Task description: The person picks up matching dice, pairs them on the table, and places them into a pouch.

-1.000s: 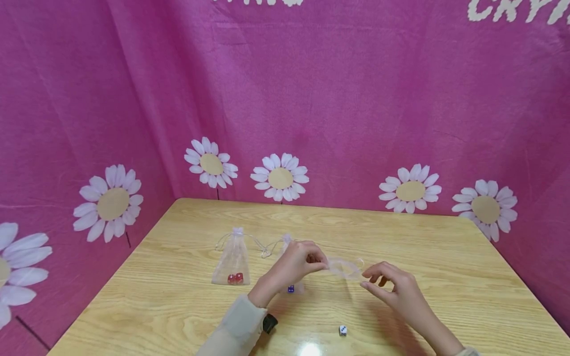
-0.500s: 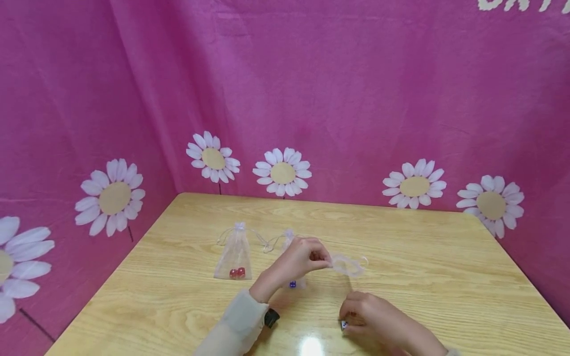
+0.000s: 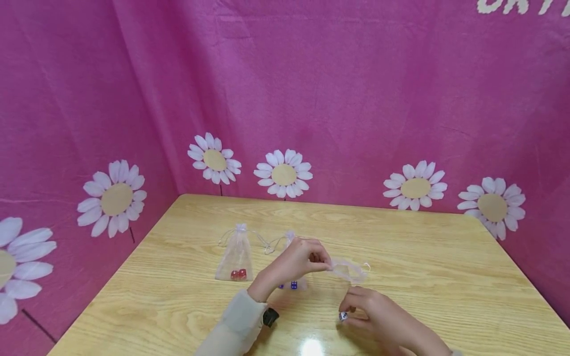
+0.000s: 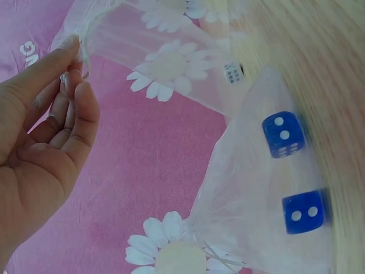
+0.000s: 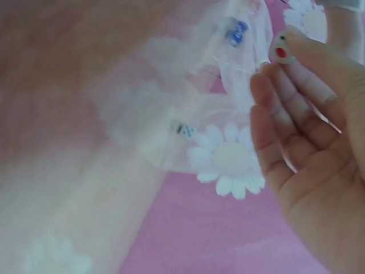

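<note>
My left hand [image 3: 299,258] pinches the top edge of a sheer white drawstring bag [image 3: 349,270], whose mouth gapes to the right. A white die [image 4: 232,73] shows at the lower end of this bag in the left wrist view. Between the thumb and fingertips of my right hand [image 3: 371,309] is another white die [image 3: 343,316], held low in front of the bag. In the right wrist view that held die [image 5: 281,52] shows a red spot. Partly behind my left hand lies a second sheer bag [image 4: 251,154] with two blue dice [image 4: 303,212] in it.
A third sheer bag [image 3: 236,254], drawn in at the neck, lies to the left with two red dice [image 3: 238,274] inside. The wooden table [image 3: 445,277] runs back to a pink curtain [image 3: 347,99] printed with daisies.
My right hand has left the bag's mouth, come down to the white die on the table, grasped it and lifted it slightly. My left hand keeps its hold on the bag.
</note>
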Demonstrator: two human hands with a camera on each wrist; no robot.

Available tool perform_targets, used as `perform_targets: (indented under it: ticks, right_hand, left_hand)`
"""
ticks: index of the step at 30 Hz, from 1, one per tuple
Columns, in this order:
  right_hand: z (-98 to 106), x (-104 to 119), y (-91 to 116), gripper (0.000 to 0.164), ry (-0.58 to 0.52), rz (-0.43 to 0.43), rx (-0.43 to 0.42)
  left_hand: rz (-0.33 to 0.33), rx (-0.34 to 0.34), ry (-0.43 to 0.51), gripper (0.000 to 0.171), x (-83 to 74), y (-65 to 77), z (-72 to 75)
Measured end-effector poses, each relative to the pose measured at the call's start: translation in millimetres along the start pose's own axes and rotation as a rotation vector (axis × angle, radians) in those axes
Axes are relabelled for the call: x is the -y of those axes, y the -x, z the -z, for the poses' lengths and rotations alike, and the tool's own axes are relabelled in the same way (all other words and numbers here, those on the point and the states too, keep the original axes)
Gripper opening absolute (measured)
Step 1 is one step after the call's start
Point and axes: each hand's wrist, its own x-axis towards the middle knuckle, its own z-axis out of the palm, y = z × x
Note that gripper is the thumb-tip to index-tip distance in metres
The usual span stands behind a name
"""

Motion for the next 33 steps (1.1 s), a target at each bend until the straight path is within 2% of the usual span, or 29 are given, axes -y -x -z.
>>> perform_targets:
  ticks: [5,11,13,15,18,21,23,27,33]
  right_hand:
    - [13.0,-3.8,0.4,0.018,-0.037,0.042,-0.129]
    - [27.1,-5.3,2.7,0.027,-0.024,0.033,-0.202]
    - [29.6,-4.2,1.7,0.029,-0.001,0.046,-0.249]
    - [31.2,-3.0,-0.1,0.025,0.050,0.054,-0.313]
    - [31.8,-2.7,-4.2,0.008,0.152,0.059,-0.418]
    - [30.3,-4.3,-8.3,0.027,0.265,0.062,-0.494]
    - [28.7,-6.0,-10.1,0.037,0.329,0.068,-0.516]
    - [25.4,-8.3,-11.3,0.042,0.427,0.078,-0.532]
    - [24.2,-7.0,-11.8,0.045,0.481,0.071,-0.539]
  left_hand:
    - [0.004,0.006,0.022,0.008,1.3,0.2,2.1]
    - [0.015,0.013,0.058,0.007,1.7,0.2,2.7]
    - [0.014,0.014,0.061,0.007,1.4,0.3,2.7]
    - [0.012,0.016,0.059,0.007,1.0,0.4,2.8]
    - [0.008,0.023,0.061,0.007,0.2,0.6,2.6]
    - [-0.007,0.032,0.058,0.007,-0.1,0.4,1.8]
    - [-0.016,0.040,0.056,0.006,-0.3,0.4,1.1]
    - [-0.026,0.054,0.057,0.006,-1.5,0.9,0.6]
    - [-0.022,0.060,0.060,0.007,-2.9,0.9,-0.1]
